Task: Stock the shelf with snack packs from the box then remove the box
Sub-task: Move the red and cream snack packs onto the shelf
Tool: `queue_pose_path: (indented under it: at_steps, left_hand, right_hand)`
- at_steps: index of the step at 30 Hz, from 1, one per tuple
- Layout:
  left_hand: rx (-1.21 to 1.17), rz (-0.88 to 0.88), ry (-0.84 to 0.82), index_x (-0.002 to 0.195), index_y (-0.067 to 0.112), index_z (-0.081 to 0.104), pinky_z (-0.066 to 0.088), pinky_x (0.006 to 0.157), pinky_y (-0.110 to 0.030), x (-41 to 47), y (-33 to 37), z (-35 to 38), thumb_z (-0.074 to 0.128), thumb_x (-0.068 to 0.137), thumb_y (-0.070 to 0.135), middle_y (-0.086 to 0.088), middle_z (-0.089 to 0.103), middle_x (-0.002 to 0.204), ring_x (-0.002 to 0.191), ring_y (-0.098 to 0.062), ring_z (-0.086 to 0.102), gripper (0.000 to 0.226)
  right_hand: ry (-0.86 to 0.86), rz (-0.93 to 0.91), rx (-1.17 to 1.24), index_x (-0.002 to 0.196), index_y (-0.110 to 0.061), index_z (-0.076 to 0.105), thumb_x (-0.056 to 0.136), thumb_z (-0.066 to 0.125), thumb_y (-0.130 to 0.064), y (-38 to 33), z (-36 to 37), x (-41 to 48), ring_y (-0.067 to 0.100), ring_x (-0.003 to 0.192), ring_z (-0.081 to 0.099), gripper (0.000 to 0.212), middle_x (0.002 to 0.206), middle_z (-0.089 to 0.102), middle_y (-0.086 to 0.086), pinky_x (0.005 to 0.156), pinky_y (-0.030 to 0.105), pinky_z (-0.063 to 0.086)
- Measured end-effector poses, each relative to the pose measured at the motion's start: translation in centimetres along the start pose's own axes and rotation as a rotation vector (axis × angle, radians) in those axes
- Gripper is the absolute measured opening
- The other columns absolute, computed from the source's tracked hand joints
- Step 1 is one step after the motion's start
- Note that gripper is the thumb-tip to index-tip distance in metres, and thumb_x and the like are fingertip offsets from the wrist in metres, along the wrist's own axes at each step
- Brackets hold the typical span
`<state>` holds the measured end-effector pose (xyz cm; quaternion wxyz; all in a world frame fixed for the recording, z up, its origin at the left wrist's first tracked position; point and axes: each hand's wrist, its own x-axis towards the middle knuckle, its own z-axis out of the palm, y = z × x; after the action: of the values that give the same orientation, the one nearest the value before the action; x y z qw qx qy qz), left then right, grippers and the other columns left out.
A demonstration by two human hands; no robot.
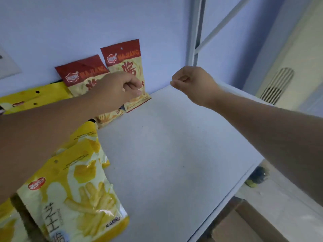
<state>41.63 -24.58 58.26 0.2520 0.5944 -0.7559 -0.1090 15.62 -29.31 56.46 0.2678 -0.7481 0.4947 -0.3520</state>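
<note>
- White flat shelf board (166,154): the reference for every position below. It fills the middle of the view, and its rear edge meets a pale blue wall (87,23).
- Upright red-topped cream plastic snack pack (122,56): stands at the rear of the shelf board, with its bottom edge on the board and its back against the wall.
- Tilted red-topped cream plastic snack pack (78,74): also at the rear of the shelf board, just beside the upright pack toward the view's left. It is slanted, and the forearm hides its lower part.
- Left hand (118,89): above the rear of the shelf board, with its fingers curled and pinching the front of the upright pack at about mid-height.
- Right hand (192,81): over the rear right part of the shelf board, apart from the packs. Its fingers are curled into a loose fist, thumb against forefinger, and nothing is seen in it.
- Yellow-and-white plastic snack pack printed with fries (78,198): lies at the front left of the shelf board, overlapping a second yellow pack (87,137) behind it.
- Yellow pack with punched holes (35,96): at the rear left of the shelf board.
- Brown cardboard box (244,224): below the front right edge of the shelf board, only partly in view.
- White metal post (197,32): rises at the rear right corner of the shelf board.
</note>
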Motion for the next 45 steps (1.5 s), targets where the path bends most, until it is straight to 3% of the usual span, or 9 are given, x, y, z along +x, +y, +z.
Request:
queue_pose_path:
  at_steps: [4,9,14,21,28,32,37,43,45]
  left_hand:
    - [-0.078,0.095,-0.09,0.105,0.022,0.072,0.05,0.077,-0.021,0.0,4.7,3.9,0.075,0.088,0.024,0.002,0.071,0.095,0.085,-0.011,0.065,0.018]
    - [-0.112,0.251,-0.233,0.103,0.028,0.071,0.039,0.066,0.0,-0.6,13.1,9.1,0.075,0.087,0.033,0.008,0.071,0.095,0.084,-0.003,0.063,0.017]
    - [-0.104,0.402,-0.356,0.105,0.024,0.071,0.039,0.068,-0.002,-1.6,21.9,14.7,0.073,0.089,0.031,0.007,0.071,0.099,0.089,-0.006,0.064,0.017]
    - [-0.073,0.518,-0.513,0.102,0.027,0.071,0.04,0.07,-0.011,-2.8,32.8,22.6,0.072,0.09,0.032,0.012,0.069,0.093,0.087,0.0,0.062,0.013]
    - [-0.07,0.584,-0.716,0.1,0.026,0.069,0.042,0.07,-0.013,-6.3,41.0,33.6,0.074,0.089,0.029,0.011,0.067,0.091,0.085,-0.002,0.061,0.012]
    - [-0.067,0.623,-0.845,0.101,0.025,0.07,0.05,0.078,-0.024,-8.6,43.4,39.4,0.074,0.089,0.028,0.008,0.067,0.093,0.085,-0.004,0.062,0.013]
    - [-0.039,0.628,-0.985,0.1,0.025,0.069,0.047,0.063,-0.013,-11.2,44.9,46.0,0.073,0.09,0.028,0.004,0.067,0.091,0.083,-0.007,0.062,0.011]
    - [0.046,0.635,-1.123,0.099,0.026,0.071,0.055,0.072,-0.033,-13.9,44.9,55.0,0.069,0.092,0.036,0.005,0.068,0.088,0.081,-0.015,0.066,0.013]
    - [0.074,0.659,-1.17,0.1,0.023,0.071,0.054,0.073,-0.032,-14.9,44.7,57.9,0.07,0.091,0.036,0.004,0.067,0.086,0.082,-0.018,0.065,0.016]
  right_hand:
    - [0.114,0.133,-0.001,0.097,-0.019,0.07,0.093,0.069,-0.033,1.9,-3.6,-7.4,0.005,0.072,0.065,0.015,0.085,0.071,-0.012,0.06,0.015,0.048]
    - [0.259,0.266,-0.037,0.097,-0.021,0.07,0.092,0.07,-0.035,4.6,-8.7,-17.1,0.009,0.082,0.069,0.015,0.084,0.07,-0.012,0.069,0.019,0.053]
    - [0.385,0.416,-0.066,0.103,-0.015,0.072,0.093,0.069,-0.034,9.0,-13.9,-26.0,0.013,0.087,0.069,0.021,0.093,0.073,-0.002,0.085,0.035,0.058]
    - [0.538,0.609,-0.081,0.096,-0.022,0.069,0.094,0.067,-0.033,15.6,-20.5,-37.9,-0.001,0.073,0.059,0.012,0.08,0.065,-0.014,0.064,0.018,0.042]
    - [0.574,0.863,-0.024,0.097,-0.019,0.069,0.094,0.067,-0.038,22.9,-24.6,-49.6,0.012,0.08,0.062,0.019,0.086,0.067,-0.005,0.07,0.03,0.049]
    - [0.648,0.999,0.033,0.096,-0.019,0.07,0.096,0.065,-0.037,26.1,-24.4,-55.3,0.014,0.083,0.065,0.019,0.088,0.069,-0.003,0.074,0.031,0.053]
    - [0.784,1.179,0.142,0.094,-0.018,0.07,0.095,0.066,-0.036,29.2,-21.1,-62.0,0.013,0.08,0.066,0.019,0.086,0.071,-0.003,0.073,0.029,0.052]
    - [0.929,1.415,0.221,0.085,-0.02,0.069,0.092,0.065,-0.037,32.2,-15.5,-68.9,0.015,0.081,0.066,0.018,0.083,0.07,-0.004,0.071,0.031,0.049]
    - [0.963,1.494,0.242,0.086,-0.018,0.07,0.092,0.065,-0.037,33.2,-13.5,-70.6,0.017,0.084,0.067,0.02,0.085,0.071,-0.002,0.075,0.035,0.052]
